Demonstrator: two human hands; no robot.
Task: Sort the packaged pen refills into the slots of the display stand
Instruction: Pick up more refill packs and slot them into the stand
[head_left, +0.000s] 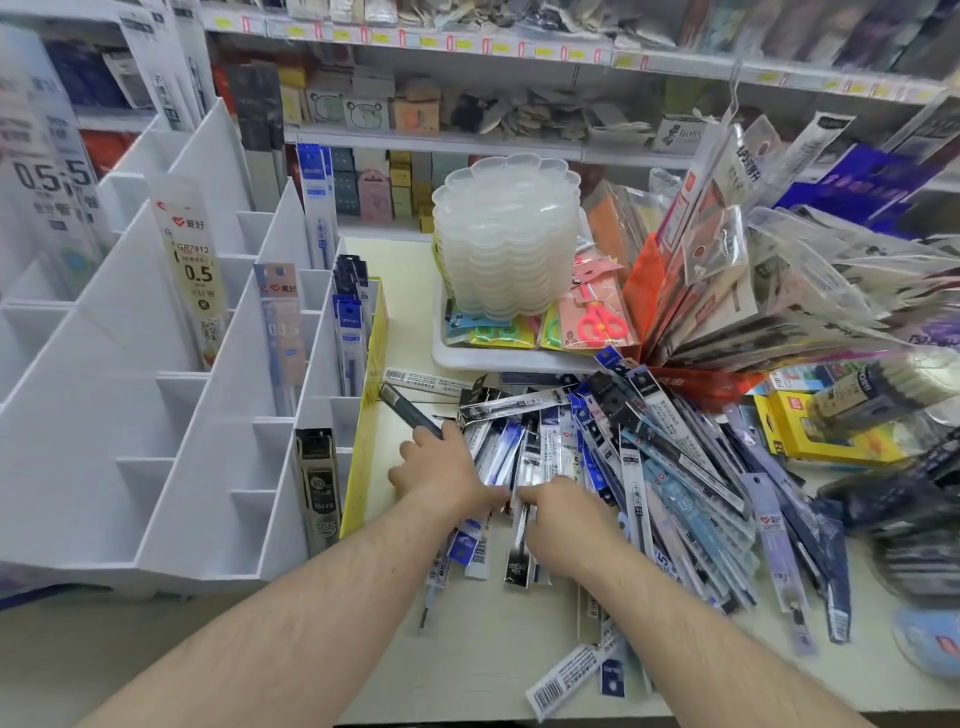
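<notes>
A white stepped display stand (156, 415) fills the left side, with a few refill packs upright in its slots, among them a tall 0.5 pack (195, 280) and a dark pack (318, 483). A big heap of packaged pen refills (649, 457) lies on the counter to its right. My left hand (441, 467) is at the heap's left edge and grips a dark refill pack (408, 410) that sticks out to the upper left. My right hand (566, 514) rests on the heap beside it, fingers curled round a thin pack (522, 540).
A white tray (467, 358) behind the heap carries stacked clear plastic dishes (506, 234) and packaged scissors (597, 317). Fanned packets (753, 291) and a yellow box (826, 431) crowd the right. A yellow strip (366, 410) edges the stand. Store shelves (467, 140) run behind.
</notes>
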